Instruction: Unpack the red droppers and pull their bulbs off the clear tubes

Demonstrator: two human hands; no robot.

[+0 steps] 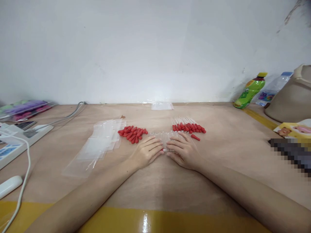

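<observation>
In the head view my left hand [148,151] has its thumb and fingers closed together. A bit of a red rubber bulb [162,149] shows at its fingertips. My right hand [183,150] faces it, fingers closed on a thin clear glass tube whose end points toward that bulb. Whether the two touch is too small to tell. Just beyond both hands lies a row of clear glass tubes [165,137], partly covered by my fingers. A pile of loose red rubber bulbs [132,133] sits left of the row. To the right lie several droppers with red bulbs [188,127], and one red bulb [195,137] apart.
Clear plastic bags [97,142] lie at the left, beside a white power strip [31,139] with cables. A small bag [162,105] lies by the wall. At the right stand a green bottle [250,92], a clear bottle [274,90] and a beige bag [289,97].
</observation>
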